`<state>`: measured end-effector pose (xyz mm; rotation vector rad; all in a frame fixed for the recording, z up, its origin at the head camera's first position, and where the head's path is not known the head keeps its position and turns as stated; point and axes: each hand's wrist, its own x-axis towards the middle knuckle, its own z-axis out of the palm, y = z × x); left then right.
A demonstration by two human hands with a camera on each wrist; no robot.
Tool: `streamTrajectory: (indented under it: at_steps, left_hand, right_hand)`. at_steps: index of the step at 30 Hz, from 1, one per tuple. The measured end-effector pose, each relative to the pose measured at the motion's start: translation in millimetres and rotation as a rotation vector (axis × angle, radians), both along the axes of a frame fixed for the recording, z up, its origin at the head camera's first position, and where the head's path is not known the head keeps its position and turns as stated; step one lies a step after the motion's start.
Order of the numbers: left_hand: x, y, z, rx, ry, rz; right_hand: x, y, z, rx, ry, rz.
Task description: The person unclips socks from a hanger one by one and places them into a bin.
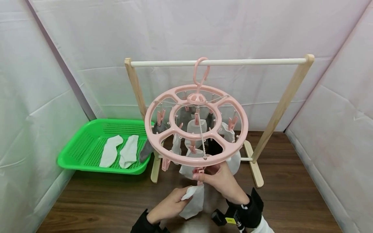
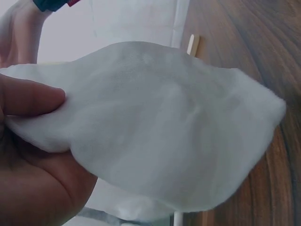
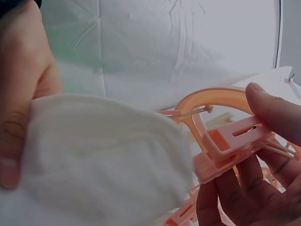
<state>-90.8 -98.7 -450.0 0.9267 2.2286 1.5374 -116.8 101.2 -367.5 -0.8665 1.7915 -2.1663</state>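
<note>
My left hand (image 1: pixel 172 203) pinches a white sock (image 1: pixel 196 201) between thumb and fingers, below the front of a pink round drying hanger (image 1: pixel 242 136). In the left wrist view the sock (image 2: pixel 155 127) spreads out wide from the thumb. My right hand (image 1: pixel 225 183) grips a pink clothespin (image 1: pixel 200 171) that hangs from the hanger's front rim. Thumb and fingers sit on opposite sides of the clothespin (image 3: pixel 237 136) in the right wrist view. There the sock's edge lies right at the clothespin's tip.
Several white, grey and dark socks hang from the hanger's other clothespins. Its hook (image 1: pixel 201 72) loops over the white bar (image 1: pixel 250 62) of a wooden-legged rack. At left, a green basket (image 1: pixel 65 158) holds two white socks (image 1: pixel 129 152). White curtains (image 1: pixel 335 123) surround the table.
</note>
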Motion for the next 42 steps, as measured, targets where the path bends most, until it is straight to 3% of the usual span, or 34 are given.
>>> streamTrajectory:
  at_steps: [6, 12, 18, 29, 33, 42]
  left_hand:
    - [4.0, -5.2, -5.0, -0.030, -0.075, 0.020]
    - [6.5, -9.9, -8.8, -0.037, -0.042, 0.056]
    - [7.6, -18.5, -6.2, -0.054, -0.064, 0.094]
    - [-0.3, -43.7, -0.4, -0.117, -0.008, 0.150]
    - [-2.8, -48.4, 1.0, -0.128, -0.013, 0.156]
    - [-10.1, -66.7, 4.5, -0.138, -0.079, 0.194]
  right_hand:
    - [-2.6, 6.9, -2.1, -0.053, 0.048, -0.008]
    - [-5.0, 15.7, -5.9, -0.050, 0.057, -0.048]
    - [-6.7, 28.8, -10.0, -0.025, 0.011, -0.099]
    - [-10.4, 46.2, -18.9, 0.077, 0.022, -0.244]
    - [-11.9, 51.3, -27.3, 0.111, -0.029, -0.271]
    - [-17.1, 66.5, -56.7, 0.166, -0.251, -0.338]
